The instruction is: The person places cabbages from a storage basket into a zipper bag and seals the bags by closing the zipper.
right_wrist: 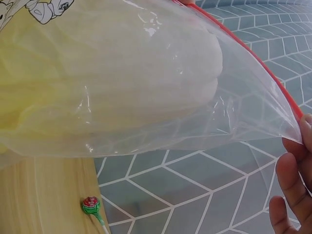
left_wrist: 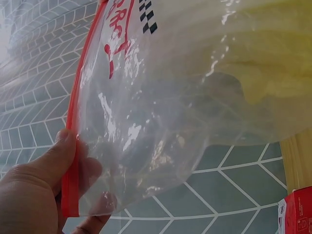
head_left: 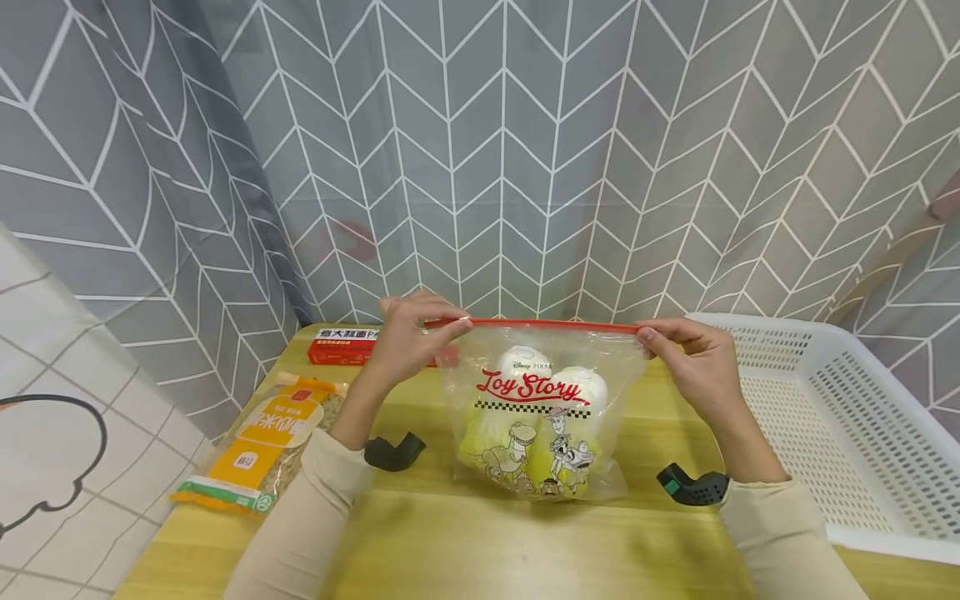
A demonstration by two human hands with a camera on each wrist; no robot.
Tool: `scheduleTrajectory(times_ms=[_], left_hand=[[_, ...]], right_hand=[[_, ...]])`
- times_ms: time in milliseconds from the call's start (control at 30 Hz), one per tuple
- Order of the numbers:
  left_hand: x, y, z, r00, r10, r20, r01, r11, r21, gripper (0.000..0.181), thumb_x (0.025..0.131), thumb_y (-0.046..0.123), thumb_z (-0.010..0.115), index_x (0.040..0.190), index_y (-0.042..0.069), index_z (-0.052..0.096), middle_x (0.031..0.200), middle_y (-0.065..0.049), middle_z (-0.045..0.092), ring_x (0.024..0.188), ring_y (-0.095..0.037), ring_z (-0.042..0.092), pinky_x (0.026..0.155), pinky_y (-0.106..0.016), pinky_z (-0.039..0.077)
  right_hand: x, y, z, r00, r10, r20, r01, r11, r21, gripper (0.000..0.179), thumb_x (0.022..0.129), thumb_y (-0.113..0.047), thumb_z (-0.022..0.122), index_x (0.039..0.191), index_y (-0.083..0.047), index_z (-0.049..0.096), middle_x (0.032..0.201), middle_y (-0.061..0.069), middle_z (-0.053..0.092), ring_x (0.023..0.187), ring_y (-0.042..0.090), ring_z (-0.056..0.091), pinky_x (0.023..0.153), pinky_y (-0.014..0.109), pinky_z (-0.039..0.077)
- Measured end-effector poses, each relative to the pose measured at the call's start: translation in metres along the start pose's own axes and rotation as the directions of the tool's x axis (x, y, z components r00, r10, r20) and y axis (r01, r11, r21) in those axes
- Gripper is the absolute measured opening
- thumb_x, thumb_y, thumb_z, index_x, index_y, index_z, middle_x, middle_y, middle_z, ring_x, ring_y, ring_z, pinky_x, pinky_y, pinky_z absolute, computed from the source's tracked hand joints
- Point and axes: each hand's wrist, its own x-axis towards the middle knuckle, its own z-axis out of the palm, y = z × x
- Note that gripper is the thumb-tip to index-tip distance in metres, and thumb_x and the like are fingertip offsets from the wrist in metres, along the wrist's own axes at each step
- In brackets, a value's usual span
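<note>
A clear zip bag (head_left: 540,417) printed with "Toy Story" and cartoon figures hangs upright between both hands, its red zip strip (head_left: 551,323) stretched straight along the top. Inside are yellow-green and white vegetables (head_left: 525,367) that look like small cabbages. My left hand (head_left: 412,337) pinches the left end of the strip between thumb and fingers; the left wrist view shows the thumb on the red strip (left_wrist: 72,170). At the other end, my right hand (head_left: 693,358) pinches the bag's corner, with the remaining fingers (right_wrist: 292,185) loosely bent below.
To the left lie a packaged bag of grain or oats (head_left: 277,442) and a red and white box (head_left: 341,346). A white perforated basket (head_left: 825,525) stands on the right. A lollipop (right_wrist: 91,205) rests near the wooden table's edge. A patterned grey curtain (head_left: 525,167) hangs behind.
</note>
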Motion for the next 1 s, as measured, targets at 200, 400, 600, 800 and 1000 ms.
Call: scheduleTrajectory(times_ms=[200,400,600,800,1000], left_hand=[[0.0,-0.004,-0.005,1.0,-0.022,0.0,0.022,1.0,-0.012,0.015,0.087,0.025,0.082,0.098,0.016,0.082,0.098,-0.002,0.079,0.109,-0.024,0.065,0.104,-0.059,0.014],[0.0,-0.007,-0.01,1.0,0.006,-0.021,-0.006,1.0,-0.009,0.013,0.085,0.024,0.083,0.096,0.017,0.083,0.093,-0.001,0.079,0.101,-0.019,0.064,0.092,-0.051,0.015],[-0.002,-0.011,-0.013,1.0,-0.001,-0.03,0.001,1.0,0.001,0.012,0.086,0.024,0.082,0.096,0.016,0.083,0.092,-0.002,0.079,0.098,-0.018,0.061,0.089,-0.049,0.015],[-0.006,-0.012,-0.014,0.998,-0.056,-0.012,0.055,0.998,-0.017,0.014,0.088,0.025,0.08,0.099,0.015,0.082,0.096,-0.004,0.078,0.102,-0.022,0.061,0.094,-0.05,0.016],[-0.009,-0.014,-0.013,0.997,-0.071,-0.008,0.07,0.993,-0.092,0.01,0.091,0.02,0.078,0.097,0.014,0.081,0.087,-0.004,0.079,0.094,-0.018,0.068,0.099,-0.045,0.024]], right_hand=[[0.001,0.001,-0.001,1.0,-0.01,-0.001,0.01,1.0,0.023,0.012,0.093,0.001,0.069,0.099,0.011,0.073,0.074,-0.011,0.073,0.069,0.004,0.063,0.071,0.016,0.051],[0.003,0.002,-0.002,1.0,-0.016,-0.006,0.016,0.999,0.041,0.012,0.093,0.002,0.069,0.099,0.011,0.073,0.073,-0.01,0.072,0.068,0.004,0.062,0.072,0.016,0.051],[0.004,0.002,-0.003,1.0,-0.008,-0.026,0.01,0.998,0.066,0.01,0.092,0.003,0.07,0.098,0.011,0.074,0.07,-0.01,0.071,0.067,0.004,0.062,0.069,0.016,0.05],[0.004,0.002,-0.002,1.0,0.004,-0.03,-0.003,0.999,0.045,0.011,0.092,0.003,0.07,0.099,0.01,0.074,0.069,-0.01,0.07,0.067,0.005,0.062,0.071,0.016,0.05],[0.002,-0.001,-0.003,1.0,-0.013,0.013,0.011,0.995,0.104,0.011,0.093,0.004,0.068,0.1,0.012,0.072,0.068,-0.005,0.071,0.062,0.007,0.064,0.069,0.018,0.052]])
